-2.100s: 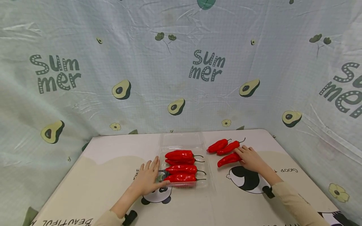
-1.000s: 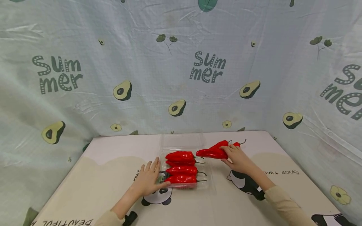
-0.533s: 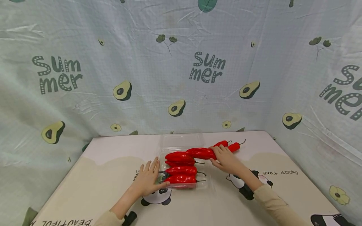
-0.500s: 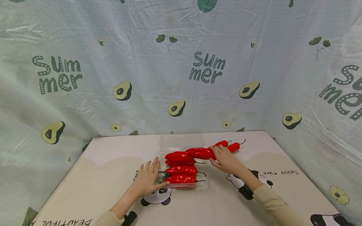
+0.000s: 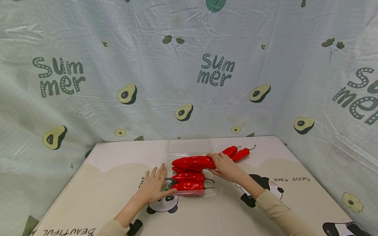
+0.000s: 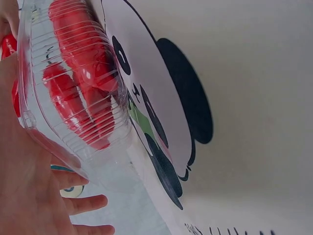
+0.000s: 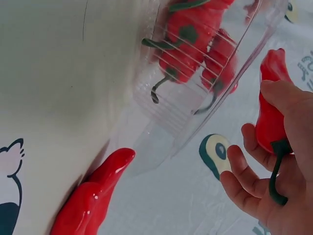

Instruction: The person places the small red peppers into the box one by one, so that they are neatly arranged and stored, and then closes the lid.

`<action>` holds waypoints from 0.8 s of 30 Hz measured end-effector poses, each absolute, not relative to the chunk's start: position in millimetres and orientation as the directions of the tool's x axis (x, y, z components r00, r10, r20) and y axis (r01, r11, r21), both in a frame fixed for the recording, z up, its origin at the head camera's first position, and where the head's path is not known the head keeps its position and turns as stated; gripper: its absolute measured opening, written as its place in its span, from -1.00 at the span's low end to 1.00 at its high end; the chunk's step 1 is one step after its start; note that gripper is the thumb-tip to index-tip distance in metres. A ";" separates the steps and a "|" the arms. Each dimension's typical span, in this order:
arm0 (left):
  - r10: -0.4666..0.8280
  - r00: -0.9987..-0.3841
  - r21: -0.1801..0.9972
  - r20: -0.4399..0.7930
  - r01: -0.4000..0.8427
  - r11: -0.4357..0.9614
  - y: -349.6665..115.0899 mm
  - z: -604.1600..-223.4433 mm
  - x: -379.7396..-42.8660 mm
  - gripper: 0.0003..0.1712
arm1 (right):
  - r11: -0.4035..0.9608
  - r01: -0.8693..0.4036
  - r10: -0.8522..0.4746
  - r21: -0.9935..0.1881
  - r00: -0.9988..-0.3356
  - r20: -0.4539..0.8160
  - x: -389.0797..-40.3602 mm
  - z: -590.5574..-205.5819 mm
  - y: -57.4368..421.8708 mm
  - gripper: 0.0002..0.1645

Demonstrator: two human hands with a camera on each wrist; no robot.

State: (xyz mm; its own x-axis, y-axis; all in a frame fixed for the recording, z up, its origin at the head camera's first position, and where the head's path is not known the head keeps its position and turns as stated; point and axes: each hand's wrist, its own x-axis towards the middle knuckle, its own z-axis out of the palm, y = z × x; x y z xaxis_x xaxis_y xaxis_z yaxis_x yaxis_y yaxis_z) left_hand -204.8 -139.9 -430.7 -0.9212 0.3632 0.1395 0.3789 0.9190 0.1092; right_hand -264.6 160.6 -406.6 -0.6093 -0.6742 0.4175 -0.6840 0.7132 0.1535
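A clear plastic clamshell box [image 5: 210, 194] stands mid-table with its lid [image 5: 189, 146] laid back behind it. Several red chili peppers [image 5: 189, 186] with dark green stems lie side by side inside. My left hand [image 5: 151, 187], fingers spread and straight, rests along the box's left side; the left wrist view shows the box's ribbed wall beside the palm. My right hand [image 5: 226, 166] holds another red chili pepper [image 7: 274, 105] by its stem end, thumb on one side and fingers on the other. That pepper is over the back row in the box, its tip pointing left.
Two more red chili peppers [image 5: 242, 153] lie on the table behind and right of my right hand. The pale tabletop [image 5: 97, 190] carries printed pandas and lettering. A hanging cloth [image 5: 153, 75] with avocado prints rises along the back and sides.
My right hand has picked up a chili pepper at the right and carried it left over the back of the box. The left hand has stayed in place.
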 end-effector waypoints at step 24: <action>0.358 -0.924 0.100 0.132 0.372 0.923 -140.2 -431.1 -205.7 0.09 | 0.657 -0.676 -0.753 0.334 -0.566 0.335 -259.3 -415.8 132.1 -0.39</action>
